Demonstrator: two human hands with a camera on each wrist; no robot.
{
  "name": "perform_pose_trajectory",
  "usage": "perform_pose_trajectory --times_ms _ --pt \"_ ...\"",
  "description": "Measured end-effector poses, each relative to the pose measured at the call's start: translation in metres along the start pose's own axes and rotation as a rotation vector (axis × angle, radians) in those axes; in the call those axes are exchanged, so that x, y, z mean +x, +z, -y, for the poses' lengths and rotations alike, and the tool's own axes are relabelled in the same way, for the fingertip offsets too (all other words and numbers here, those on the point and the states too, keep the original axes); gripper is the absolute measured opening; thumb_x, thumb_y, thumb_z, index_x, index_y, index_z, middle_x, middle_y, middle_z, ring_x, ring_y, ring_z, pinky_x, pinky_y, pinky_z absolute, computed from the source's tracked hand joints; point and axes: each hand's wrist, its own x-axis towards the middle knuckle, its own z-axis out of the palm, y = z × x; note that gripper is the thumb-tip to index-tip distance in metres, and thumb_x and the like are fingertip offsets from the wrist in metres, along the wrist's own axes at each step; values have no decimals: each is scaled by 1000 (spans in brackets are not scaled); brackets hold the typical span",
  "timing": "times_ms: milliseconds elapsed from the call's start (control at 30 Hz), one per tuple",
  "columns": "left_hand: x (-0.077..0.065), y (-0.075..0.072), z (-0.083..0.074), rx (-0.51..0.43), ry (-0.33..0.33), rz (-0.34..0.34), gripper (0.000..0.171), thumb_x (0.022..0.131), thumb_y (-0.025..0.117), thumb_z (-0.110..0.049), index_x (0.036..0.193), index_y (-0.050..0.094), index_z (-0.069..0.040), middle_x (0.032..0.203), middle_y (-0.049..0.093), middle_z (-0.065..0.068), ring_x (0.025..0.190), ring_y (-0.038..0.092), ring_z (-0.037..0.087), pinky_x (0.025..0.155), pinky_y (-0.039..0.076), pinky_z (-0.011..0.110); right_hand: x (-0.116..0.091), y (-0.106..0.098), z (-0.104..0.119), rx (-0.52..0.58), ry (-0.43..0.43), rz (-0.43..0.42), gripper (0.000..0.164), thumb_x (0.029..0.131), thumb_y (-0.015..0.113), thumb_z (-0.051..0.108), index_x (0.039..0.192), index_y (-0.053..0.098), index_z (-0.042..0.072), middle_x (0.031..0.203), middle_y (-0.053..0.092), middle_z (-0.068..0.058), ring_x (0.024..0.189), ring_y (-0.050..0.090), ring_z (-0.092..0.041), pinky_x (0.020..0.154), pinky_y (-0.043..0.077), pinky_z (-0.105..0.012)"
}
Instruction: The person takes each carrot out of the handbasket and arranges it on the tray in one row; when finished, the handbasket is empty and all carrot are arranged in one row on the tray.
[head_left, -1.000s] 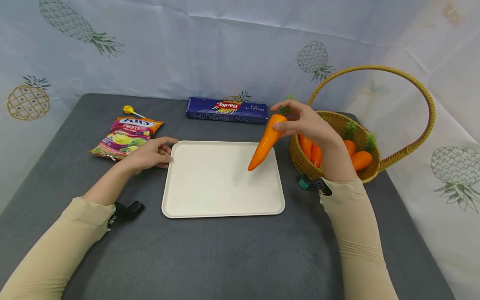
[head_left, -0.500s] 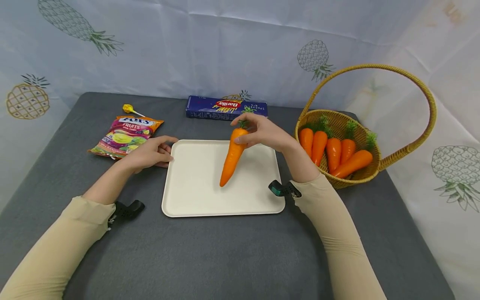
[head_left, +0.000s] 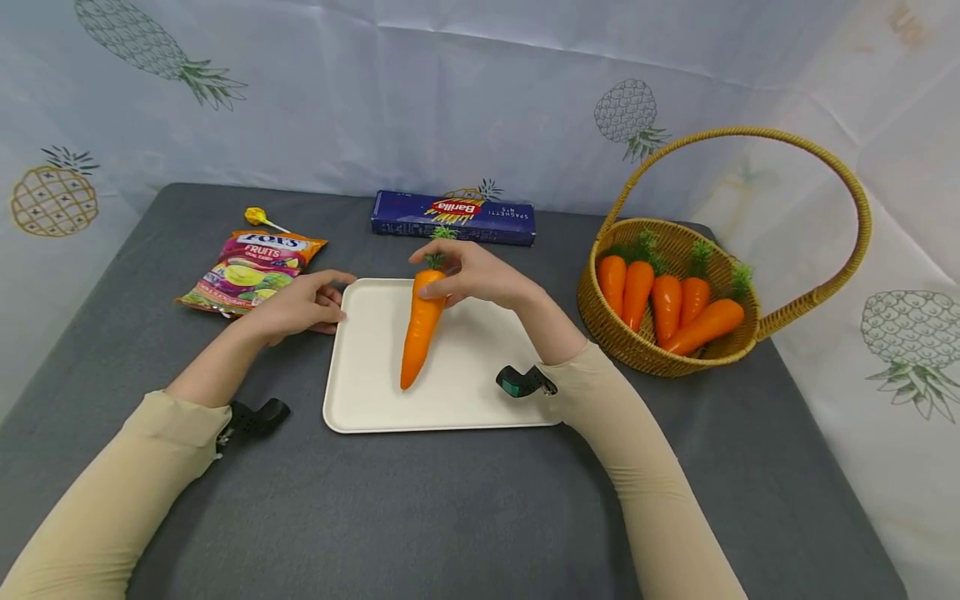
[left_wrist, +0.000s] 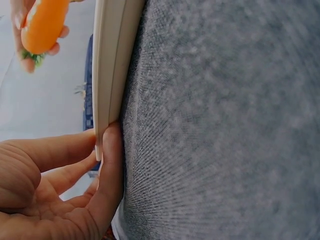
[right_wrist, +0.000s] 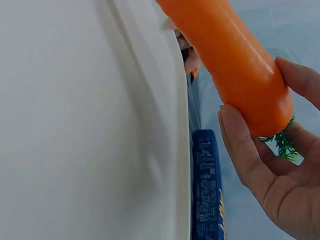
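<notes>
My right hand (head_left: pixel 476 273) grips an orange carrot (head_left: pixel 422 337) by its thick, green-topped end. The carrot's tip slants down over the left half of a cream rectangular tray (head_left: pixel 465 375). In the right wrist view the fingertips (right_wrist: pixel 233 120) press on the carrot's smooth side, above the tray's surface. My left hand (head_left: pixel 300 308) pinches the tray's rim at its upper left corner. The left wrist view shows one finger under the rim (left_wrist: pixel 112 65) and another digit over it.
A wicker basket (head_left: pixel 626 354) with a tall handle holds several carrots on the right. Behind the tray lies a blue spaghetti box (head_left: pixel 420 218). A bag of fruit candy (head_left: pixel 251 271) and a yellow lollipop (head_left: pixel 256 217) lie at the left, close to my left hand.
My right hand has carried the carrot leftward from beside the basket to over the tray's left half. The left hand has stayed at the rim.
</notes>
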Motion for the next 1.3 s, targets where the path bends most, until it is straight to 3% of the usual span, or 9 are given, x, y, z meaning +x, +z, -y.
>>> perform_pose_trajectory --times_ms 267,767,1067,1300 --pt "2 -2 0 0 -8 15 59 96 57 -6 149 31 2 108 47 16 84 55 11 74 59 19 17 15 -2 -20 0 26 60 87 74 22 142 52 18 116 62 -12 99 63 -23 83 62 -39" --pt "2 -2 0 -7 -11 31 59 97 56 -6 149 30 2 109 47 16 85 56 11 75 59 20 36 36 -2 41 -12 35 61 88 73 19 144 50 18 120 63 -11 98 67 -21 81 62 -37" --pt "0 -1 -2 -17 -12 36 58 97 55 -4 149 30 2 108 46 15 85 57 11 75 60 20 47 45 -4 15 -10 4 55 88 73 22 139 55 18 119 63 -9 89 65 -16 75 62 -32" --pt "0 -1 -3 -12 -13 36 58 97 54 -5 149 29 3 109 47 16 85 57 11 75 60 20 52 48 -5 14 -2 5 41 90 71 22 131 62 15 119 64 -8 78 61 -13 67 57 -26"
